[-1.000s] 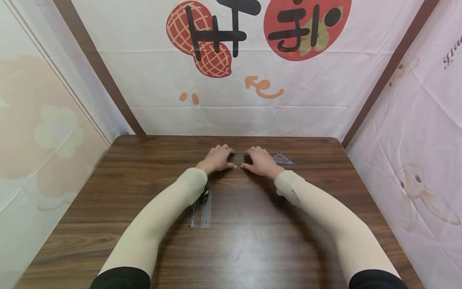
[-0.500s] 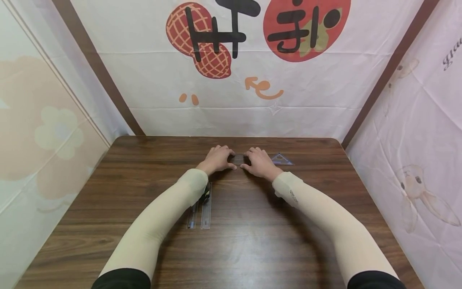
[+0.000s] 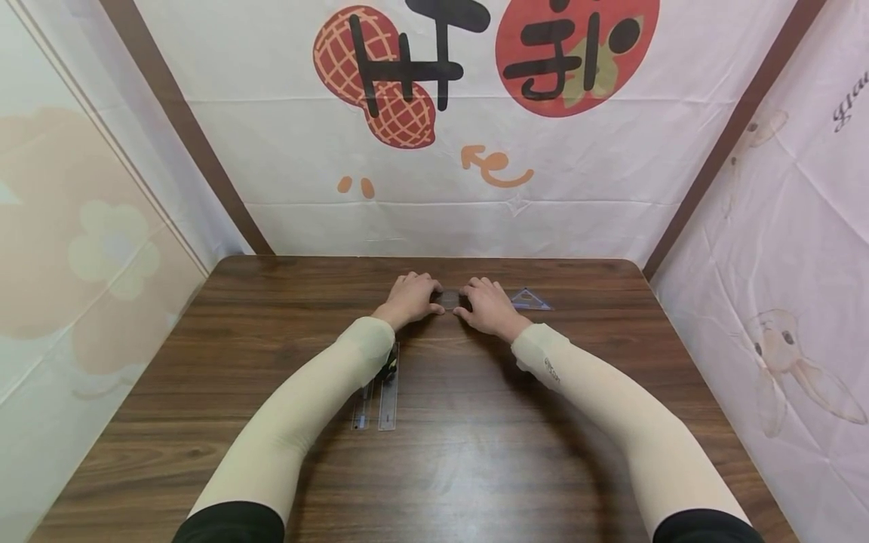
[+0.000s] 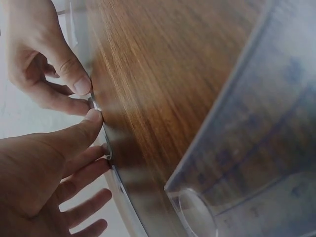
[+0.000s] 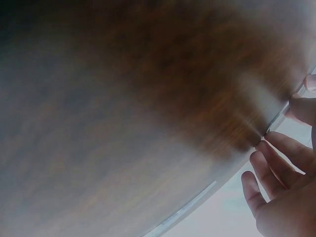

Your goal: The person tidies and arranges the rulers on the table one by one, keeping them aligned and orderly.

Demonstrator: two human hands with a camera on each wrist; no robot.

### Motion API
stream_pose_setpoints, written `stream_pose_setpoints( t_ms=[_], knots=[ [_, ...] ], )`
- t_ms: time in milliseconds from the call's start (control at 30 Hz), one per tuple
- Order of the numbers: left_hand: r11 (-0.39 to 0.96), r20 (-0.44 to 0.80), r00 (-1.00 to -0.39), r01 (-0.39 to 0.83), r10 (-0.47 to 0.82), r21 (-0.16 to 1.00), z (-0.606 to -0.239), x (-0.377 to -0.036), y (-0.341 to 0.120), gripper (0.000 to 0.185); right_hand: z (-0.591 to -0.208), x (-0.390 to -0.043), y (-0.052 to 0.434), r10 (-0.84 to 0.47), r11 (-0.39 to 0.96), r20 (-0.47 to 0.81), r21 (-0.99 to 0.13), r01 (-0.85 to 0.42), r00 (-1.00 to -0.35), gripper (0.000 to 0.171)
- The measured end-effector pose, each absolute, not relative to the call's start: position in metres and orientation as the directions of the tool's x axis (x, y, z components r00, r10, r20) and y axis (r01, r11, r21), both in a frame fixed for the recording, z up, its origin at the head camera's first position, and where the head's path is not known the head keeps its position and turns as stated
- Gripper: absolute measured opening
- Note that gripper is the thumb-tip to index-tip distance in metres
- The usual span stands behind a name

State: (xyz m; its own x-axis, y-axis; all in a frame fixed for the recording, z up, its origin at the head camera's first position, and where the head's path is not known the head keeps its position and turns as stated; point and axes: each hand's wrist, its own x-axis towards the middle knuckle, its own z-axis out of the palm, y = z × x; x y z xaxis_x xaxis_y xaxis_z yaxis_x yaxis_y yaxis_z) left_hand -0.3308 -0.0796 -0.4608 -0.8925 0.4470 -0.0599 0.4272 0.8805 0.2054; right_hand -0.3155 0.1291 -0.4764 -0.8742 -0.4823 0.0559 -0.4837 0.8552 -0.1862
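A flat clear plastic piece (image 3: 450, 299) lies between my two hands near the far side of the table; its full outline is hidden by the fingers. My left hand (image 3: 409, 296) pinches its left end between thumb and fingers. From the other side, my right hand (image 3: 490, 305) pinches the right end. In the left wrist view the piece is seen edge-on as a thin line, with both thumbs (image 4: 93, 118) on the near face. Just right of my right hand lies a clear set square (image 3: 532, 300) with blue markings.
Below my left cuff, a clear ruler (image 3: 388, 403) and another narrow clear strip (image 3: 362, 416) lie side by side on the brown wooden table (image 3: 475, 452). A small black thing (image 3: 389, 367) shows beside that cuff. A printed curtain (image 3: 441, 226) hangs behind the table.
Both hands keep their hold on the clear piece and stay almost in place. My right hand and sleeve have shifted very slightly left.
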Motion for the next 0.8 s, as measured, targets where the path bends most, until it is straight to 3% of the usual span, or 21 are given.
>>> stream_pose_setpoints(
  t_ms=[800],
  knots=[
    [0.878,-0.06,-0.901,0.402,0.43,0.258,-0.4601,-0.3299,-0.0783,0.044,-0.4799,-0.3158,0.1294,-0.474,0.859,0.077,-0.179,-0.48,-0.877,0.043]
  ],
)
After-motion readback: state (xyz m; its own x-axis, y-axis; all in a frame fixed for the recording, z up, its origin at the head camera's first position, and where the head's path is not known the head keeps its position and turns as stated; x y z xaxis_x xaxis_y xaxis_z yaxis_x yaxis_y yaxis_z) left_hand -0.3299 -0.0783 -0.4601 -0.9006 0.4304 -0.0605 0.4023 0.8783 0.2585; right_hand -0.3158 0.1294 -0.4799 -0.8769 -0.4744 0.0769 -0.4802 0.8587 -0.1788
